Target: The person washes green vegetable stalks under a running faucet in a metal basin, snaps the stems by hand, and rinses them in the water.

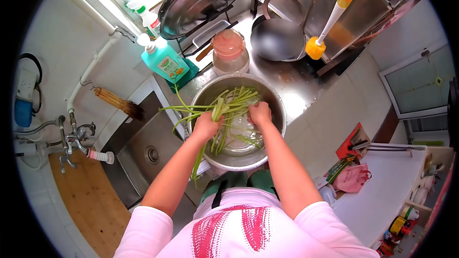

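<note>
A large round metal pot stands in front of me with water in it. Long green stalks lie across its left and back parts, some hanging over the left rim. My left hand, at the pot's left side, is closed round a bunch of these stalks. Over the right part of the pot, my right hand has its fingers curled in beside the stalk ends; what they hold, if anything, is hidden.
A sink and a wooden board are on the left. Behind the pot stand a pink-lidded jar, a green soap bottle and a dark pan. A yellow brush hangs at the back right.
</note>
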{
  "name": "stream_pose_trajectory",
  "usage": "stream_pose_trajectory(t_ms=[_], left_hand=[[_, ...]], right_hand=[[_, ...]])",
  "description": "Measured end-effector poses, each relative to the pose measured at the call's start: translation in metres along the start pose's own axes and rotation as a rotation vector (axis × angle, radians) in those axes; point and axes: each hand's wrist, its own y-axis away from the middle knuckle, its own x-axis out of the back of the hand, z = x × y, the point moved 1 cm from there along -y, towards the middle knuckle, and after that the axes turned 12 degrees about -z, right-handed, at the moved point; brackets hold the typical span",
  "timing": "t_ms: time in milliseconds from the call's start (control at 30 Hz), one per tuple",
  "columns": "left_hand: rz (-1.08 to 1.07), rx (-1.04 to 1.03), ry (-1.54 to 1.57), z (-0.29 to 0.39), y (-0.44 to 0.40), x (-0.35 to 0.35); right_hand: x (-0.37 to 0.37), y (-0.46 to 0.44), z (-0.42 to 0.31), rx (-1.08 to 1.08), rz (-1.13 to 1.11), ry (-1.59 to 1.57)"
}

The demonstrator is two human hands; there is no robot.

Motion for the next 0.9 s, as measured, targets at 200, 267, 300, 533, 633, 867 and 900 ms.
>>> stream_pose_trajectory(t_ms=[200,267,300,533,633,867,900], left_hand=[[0.016,-0.086,0.084,-0.013,-0.009,-0.006],[0.005,-0.064,0.073,-0.007,-0.012,-0.01],[-0.01,-0.042,0.06,-0.002,-0.012,-0.011],[-0.184,0.036,0.074,0.014,0.003,-0.004],[-0.158,0.097,0.065,0.011,0.004,-0.01],[-0.206,0.012,0.059,0.008,-0.015,-0.055],[-0.232,0.013,0.055,0.005,-0.02,-0.06]], right_hand=[[0.004,0.014,0.01,0.015,-0.055,-0.796],[-0.001,0.01,0.016,0.044,-0.002,-0.921],[-0.001,0.014,0.016,0.059,-0.024,-0.957],[-0.005,0.023,0.021,0.229,0.066,-0.454],[-0.011,0.022,0.025,0.102,0.1,-0.206],[-0.017,0.028,0.013,-0.083,0.051,-0.162],[-0.025,0.012,0.029,-0.023,0.142,-0.129]])
